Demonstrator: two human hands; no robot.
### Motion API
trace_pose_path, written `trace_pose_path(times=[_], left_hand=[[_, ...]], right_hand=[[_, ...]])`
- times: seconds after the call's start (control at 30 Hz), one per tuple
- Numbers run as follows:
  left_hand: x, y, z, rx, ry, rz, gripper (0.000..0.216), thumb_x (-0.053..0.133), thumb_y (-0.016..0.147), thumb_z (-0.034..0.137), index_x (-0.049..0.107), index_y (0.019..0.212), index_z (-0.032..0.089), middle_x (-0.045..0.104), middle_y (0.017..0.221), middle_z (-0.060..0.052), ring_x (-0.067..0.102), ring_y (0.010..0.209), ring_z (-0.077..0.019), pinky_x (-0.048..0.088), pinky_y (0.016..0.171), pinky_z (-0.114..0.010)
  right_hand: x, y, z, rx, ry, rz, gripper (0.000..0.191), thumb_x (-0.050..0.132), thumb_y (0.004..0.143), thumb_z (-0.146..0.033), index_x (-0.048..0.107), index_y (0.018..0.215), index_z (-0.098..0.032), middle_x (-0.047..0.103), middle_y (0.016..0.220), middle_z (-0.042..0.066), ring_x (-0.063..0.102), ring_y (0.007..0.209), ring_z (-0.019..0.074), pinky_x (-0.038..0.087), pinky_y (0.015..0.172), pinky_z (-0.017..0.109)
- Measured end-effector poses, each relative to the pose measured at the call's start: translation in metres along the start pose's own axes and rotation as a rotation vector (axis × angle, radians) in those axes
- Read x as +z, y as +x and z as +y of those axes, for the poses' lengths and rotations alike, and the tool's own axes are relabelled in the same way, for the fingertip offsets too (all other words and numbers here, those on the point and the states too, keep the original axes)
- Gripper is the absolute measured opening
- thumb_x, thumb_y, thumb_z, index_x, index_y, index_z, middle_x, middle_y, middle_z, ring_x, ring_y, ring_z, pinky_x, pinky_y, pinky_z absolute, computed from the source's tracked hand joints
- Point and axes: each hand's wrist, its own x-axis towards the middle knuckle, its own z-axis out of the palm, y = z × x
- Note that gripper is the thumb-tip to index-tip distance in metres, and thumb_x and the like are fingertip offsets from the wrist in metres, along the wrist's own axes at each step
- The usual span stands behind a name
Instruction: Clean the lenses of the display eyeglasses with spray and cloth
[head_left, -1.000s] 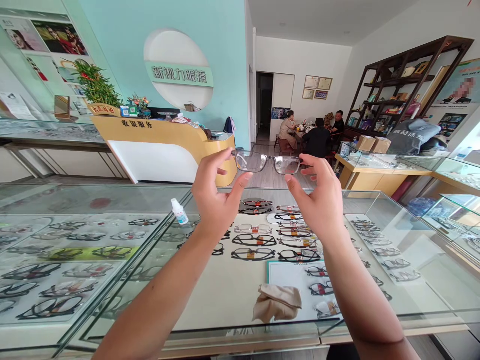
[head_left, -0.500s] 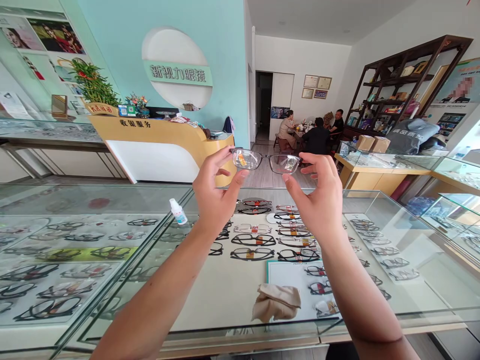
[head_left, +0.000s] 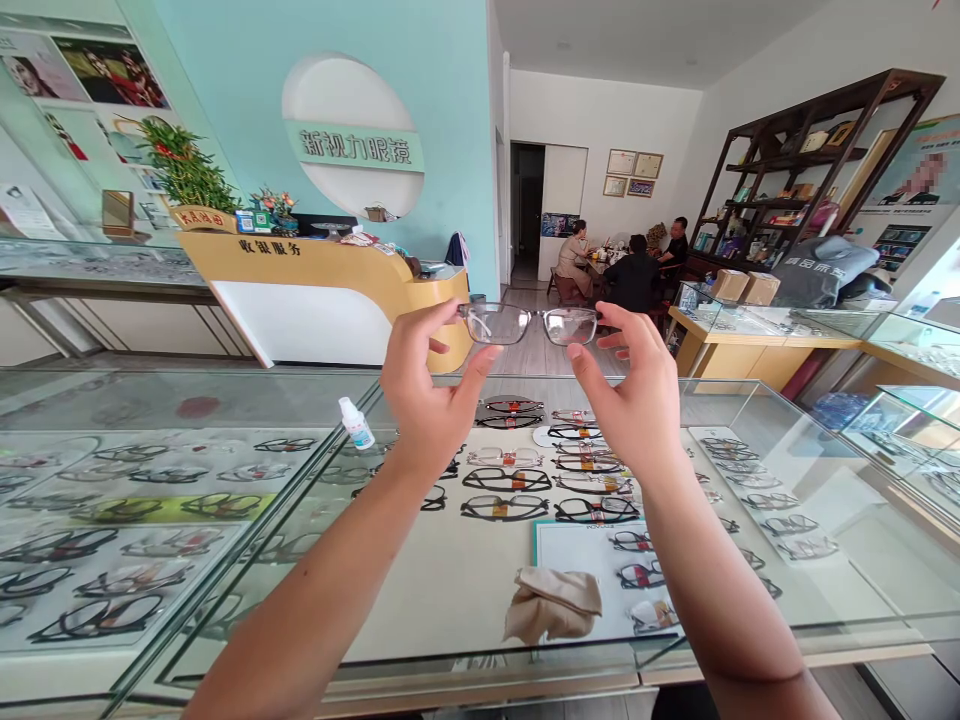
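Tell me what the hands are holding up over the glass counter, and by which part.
A pair of glasses, held by both outer ends of the frame: left hand pinches one end, right hand the other.

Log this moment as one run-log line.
left hand: pinches eyeglasses at one end | right hand: pinches the other end | glasses: raised, level, above glass display counter | cloth: on counter
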Motion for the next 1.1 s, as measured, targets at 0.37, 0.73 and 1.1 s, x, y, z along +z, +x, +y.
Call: trace_pose_path(times=[0.37, 0.73, 1.1], left_hand=[[-0.001, 0.002, 0.005, 0.093, 0.080, 0.046, 0.050, 0.083, 0.098, 0.044, 0.066, 0.141, 0.026, 0.078, 0.129, -0.012, 0.075, 0.112, -0.0286, 0.062, 0.076, -0.043], [0.001, 0.001, -0.010, -0.085, -0.072, -0.036, 0.055, 0.081, 0.100, 0.053, 0.063, 0.146, 0.029, 0.077, 0.138, -0.013, 0.075, 0.129, -0.0308, 0.064, 0.084, -0.041], [0.003, 0.005, -0.023, -0.171, -0.182, -0.097, 0.058, 0.076, 0.103, 0.059, 0.059, 0.149, 0.029, 0.073, 0.151, -0.017, 0.073, 0.140, -0.0322, 0.065, 0.090, -0.041]], right_hand=[[0.002, 0.000, 0.001, 0.006, 0.020, -0.019, 0.045, 0.065, 0.104, -0.045, 0.068, 0.144, -0.024, 0.078, 0.131, 0.013, 0.077, 0.108, 0.0298, 0.063, 0.092, 0.052], [-0.001, -0.002, -0.003, -0.027, 0.032, -0.001, 0.046, 0.064, 0.105, -0.042, 0.068, 0.147, -0.027, 0.077, 0.135, 0.013, 0.075, 0.105, 0.0284, 0.065, 0.092, 0.052], [0.000, -0.004, -0.003, -0.078, 0.056, -0.007, 0.045, 0.063, 0.105, -0.038, 0.068, 0.148, -0.026, 0.077, 0.136, 0.013, 0.077, 0.107, 0.0275, 0.066, 0.092, 0.050]])
